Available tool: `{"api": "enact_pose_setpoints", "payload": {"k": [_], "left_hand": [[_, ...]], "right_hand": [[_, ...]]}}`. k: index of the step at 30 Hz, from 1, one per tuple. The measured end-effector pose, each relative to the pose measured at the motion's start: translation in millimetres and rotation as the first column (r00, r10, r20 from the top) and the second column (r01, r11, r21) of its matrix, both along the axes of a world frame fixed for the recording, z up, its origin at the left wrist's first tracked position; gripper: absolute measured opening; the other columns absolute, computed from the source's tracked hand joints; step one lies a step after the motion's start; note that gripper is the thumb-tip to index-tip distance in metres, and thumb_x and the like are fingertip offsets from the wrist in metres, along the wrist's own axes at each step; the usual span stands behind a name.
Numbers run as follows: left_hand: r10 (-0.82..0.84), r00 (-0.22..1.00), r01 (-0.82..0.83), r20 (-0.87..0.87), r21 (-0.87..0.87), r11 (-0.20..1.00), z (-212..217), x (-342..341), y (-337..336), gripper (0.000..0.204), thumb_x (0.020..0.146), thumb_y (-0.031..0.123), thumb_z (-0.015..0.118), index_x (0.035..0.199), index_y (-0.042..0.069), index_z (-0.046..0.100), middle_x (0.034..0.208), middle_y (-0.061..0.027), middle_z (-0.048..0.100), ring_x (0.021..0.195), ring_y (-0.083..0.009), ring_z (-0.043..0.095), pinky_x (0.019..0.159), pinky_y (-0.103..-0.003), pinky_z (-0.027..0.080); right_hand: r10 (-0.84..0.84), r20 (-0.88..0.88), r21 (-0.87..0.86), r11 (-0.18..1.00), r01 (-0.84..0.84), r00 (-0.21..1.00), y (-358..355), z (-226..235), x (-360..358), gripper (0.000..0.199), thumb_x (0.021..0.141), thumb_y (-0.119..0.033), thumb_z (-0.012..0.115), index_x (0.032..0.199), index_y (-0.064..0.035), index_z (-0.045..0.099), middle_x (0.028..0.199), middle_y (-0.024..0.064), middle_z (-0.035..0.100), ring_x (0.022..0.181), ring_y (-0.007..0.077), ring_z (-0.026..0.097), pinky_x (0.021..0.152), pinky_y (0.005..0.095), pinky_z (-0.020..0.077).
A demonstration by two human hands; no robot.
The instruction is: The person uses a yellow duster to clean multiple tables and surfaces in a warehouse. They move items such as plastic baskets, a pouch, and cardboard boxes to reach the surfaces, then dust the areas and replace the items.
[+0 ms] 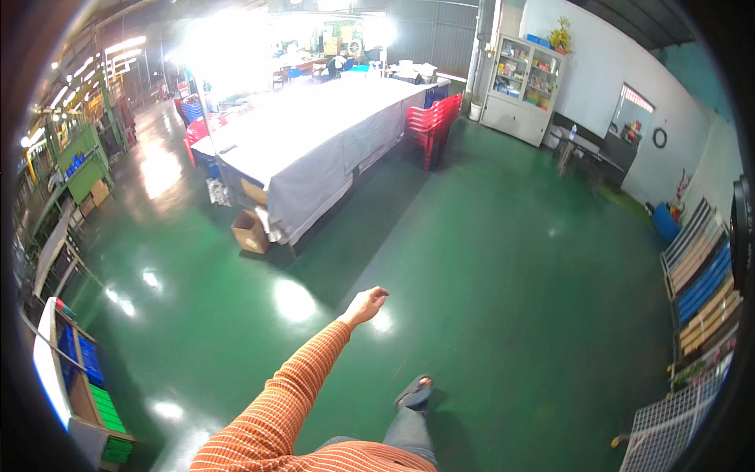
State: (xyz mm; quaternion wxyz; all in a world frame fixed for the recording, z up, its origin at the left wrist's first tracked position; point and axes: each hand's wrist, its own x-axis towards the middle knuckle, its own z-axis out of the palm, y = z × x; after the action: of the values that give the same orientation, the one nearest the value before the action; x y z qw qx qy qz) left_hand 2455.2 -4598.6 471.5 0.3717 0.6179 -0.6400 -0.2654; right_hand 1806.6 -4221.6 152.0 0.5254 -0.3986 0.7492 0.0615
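Observation:
My left hand (366,306) reaches forward over the green floor (503,259), on an arm in an orange striped sleeve (295,385). Its fingers are curled in loosely, with nothing showing in them and nothing touching it. My right hand is out of view. Below the hand, one sandalled foot (414,391) and a grey-blue trouser leg stand out against the floor. Farther ahead is a long table under a pale cover (314,177), its top washed out by glare.
An open cardboard box (250,232) sits by the table's near corner. Stacked red chairs (432,126) stand at its right side. A glass-door cabinet (523,86) backs onto the right wall. Racks line the right edge, with a white wire grid (668,421). Blue and green crates (106,409) fill the lower left.

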Motion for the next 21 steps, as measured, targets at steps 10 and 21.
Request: {"api": "enact_pose_setpoints", "payload": {"k": [10,21], "left_hand": [[-0.316,0.925,-0.143,0.212,0.963,0.226,-270.2,28.4,-27.6,0.035,0.082,0.030,0.048,0.104,0.006,0.061,0.103,-0.0157,0.063,0.095,-0.0330,0.060,0.080,-0.043,0.048],[-0.091,0.908,-0.344,0.410,0.851,0.396,-238.9,28.3,-556.6,0.027,0.083,0.024,0.051,0.090,0.000,0.062,0.092,-0.0210,0.063,0.090,-0.0345,0.059,0.077,-0.046,0.046]], "right_hand": [[0.077,0.211,-0.514,0.857,0.043,0.974,-666.8,156.6,97.3,0.018,0.080,-0.007,0.057,0.095,-0.0016,0.062,0.071,0.0077,0.062,0.058,0.0143,0.057,0.052,0.0279,0.0466],[0.297,0.003,-0.567,0.787,-0.242,0.955,-1147.4,189.5,115.0,0.023,0.080,-0.012,0.059,0.101,-0.0022,0.062,0.079,0.0074,0.066,0.066,0.0144,0.061,0.063,0.0283,0.0491]]}}
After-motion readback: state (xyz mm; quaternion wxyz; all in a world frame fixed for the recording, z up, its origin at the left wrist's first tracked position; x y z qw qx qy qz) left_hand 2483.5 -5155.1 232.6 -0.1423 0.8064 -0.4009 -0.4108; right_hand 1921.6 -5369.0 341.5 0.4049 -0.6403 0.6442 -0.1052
